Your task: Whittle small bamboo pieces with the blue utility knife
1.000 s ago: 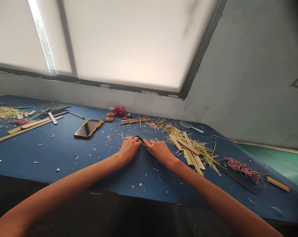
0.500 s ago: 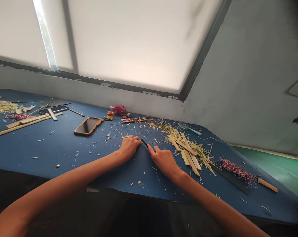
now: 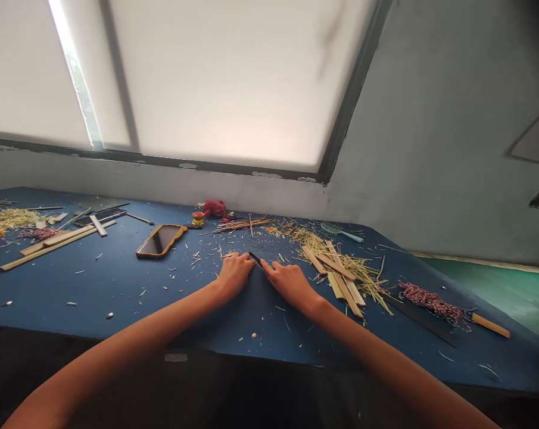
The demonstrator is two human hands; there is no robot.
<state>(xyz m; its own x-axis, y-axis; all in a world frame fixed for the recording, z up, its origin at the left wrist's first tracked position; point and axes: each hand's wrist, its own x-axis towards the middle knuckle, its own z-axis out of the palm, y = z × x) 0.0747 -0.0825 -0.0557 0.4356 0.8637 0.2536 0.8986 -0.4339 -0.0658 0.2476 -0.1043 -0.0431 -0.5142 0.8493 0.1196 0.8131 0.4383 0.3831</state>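
Near the middle of the blue table [image 3: 189, 322], my left hand [image 3: 234, 275] is closed, its fingers pinching what looks like a small bamboo strip, mostly hidden by the hand. My right hand [image 3: 291, 286] is wrapped round a small knife whose dark blade [image 3: 254, 258] points up and left. The blade meets my left fingertips, where the strip lies; its handle is covered by my right fingers. Thin pale shavings [image 3: 196, 256] are scattered around both hands.
Right of my hands lie flat bamboo strips [image 3: 340, 279] on shavings, a hairbrush [image 3: 340, 231], red-white cord [image 3: 432, 302] and a large wooden-handled knife [image 3: 490, 325]. Leftward are a phone [image 3: 159, 241], a red plush toy [image 3: 214, 208] and more bamboo strips [image 3: 59, 243]. Thin sticks [image 3: 245, 224] lie beyond.
The view has tilted slightly. The knife and my right hand have shifted a little to the left, closer against my left fingertips. Both grips stay the same.
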